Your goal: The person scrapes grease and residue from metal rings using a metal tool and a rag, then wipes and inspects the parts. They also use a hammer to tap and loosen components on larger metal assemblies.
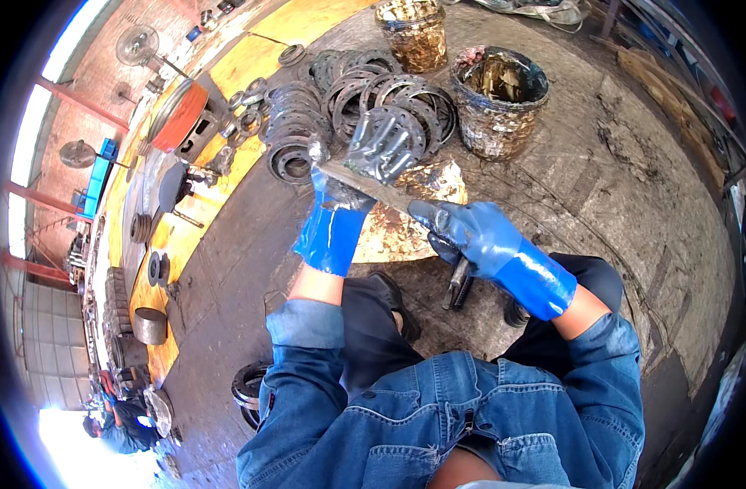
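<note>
A workshop floor of stained grey concrete (601,163) fills the head view, with a yellow painted strip (234,77) running up the left side. In the upper middle lies a heap of dark metal flange rings (340,98); just right of it stand two grimy buckets (499,102), both crusted with paint or grease. A person in a denim jacket (438,416) sits in the lower middle of the frame. The left hand (336,191), in a blue rubber glove, is raised at centre frame and clasps the near end of a flat metal plate (373,183), which slants up beside the rings. The right hand (470,232), also gloved, is curled over the plate's lower right end; its grip looks closed, though the fingers are partly hidden. Below it lies a dark tool (458,285), possibly pliers.
</note>
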Demonstrator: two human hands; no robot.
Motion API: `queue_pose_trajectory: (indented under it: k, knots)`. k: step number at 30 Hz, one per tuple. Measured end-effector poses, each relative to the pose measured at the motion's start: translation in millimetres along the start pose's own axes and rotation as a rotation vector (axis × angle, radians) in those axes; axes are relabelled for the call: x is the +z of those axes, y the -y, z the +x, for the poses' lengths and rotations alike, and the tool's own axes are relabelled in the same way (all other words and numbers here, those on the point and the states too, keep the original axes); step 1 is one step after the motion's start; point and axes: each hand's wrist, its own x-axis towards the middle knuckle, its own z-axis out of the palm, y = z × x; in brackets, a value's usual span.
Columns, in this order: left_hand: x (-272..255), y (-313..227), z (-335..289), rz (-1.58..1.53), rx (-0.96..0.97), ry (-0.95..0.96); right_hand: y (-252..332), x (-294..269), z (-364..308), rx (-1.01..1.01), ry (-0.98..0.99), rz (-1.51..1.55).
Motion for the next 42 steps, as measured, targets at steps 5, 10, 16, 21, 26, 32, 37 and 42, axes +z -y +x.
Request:
queue_pose_trajectory:
  k: [5,10,16,21,26,32,37,42]
  knots:
    - [2.1,15.1,1.7,0.027,-0.124,-0.011,6.5,-11.4,2.0,0.012,0.044,-0.080]
    - [-10.1,30.1,18.8,0.069,-0.211,-0.004,-8.8,-30.4,14.7,0.063,-0.132,-0.074]
    - [-63.8,-8.9,26.9,1.012,-0.031,-0.168,-104.7,-76.1,52.2,0.521,-0.357,0.455]
    - [-51.4,2.5,33.9,2.134,-0.096,-0.271,-290.2,-121.0,50.0,0.840,-0.836,0.997]
    - [-78.5,-24.7,15.4,2.322,-0.235,-0.503,-341.8,-132.4,77.5,1.281,-1.498,1.392]
    - [-81.7,-19.2,17.4,2.340,-0.443,-0.489,-367.2,-151.6,47.1,1.133,-1.548,1.475]
    - [-75.6,-18.5,19.7,2.349,-0.404,-0.407,-321.0,-173.3,24.0,1.243,-1.475,1.573]
    - [-80.3,-19.3,23.1,2.345,-0.343,-0.422,-283.1,-178.7,-9.8,1.185,-1.418,1.480]
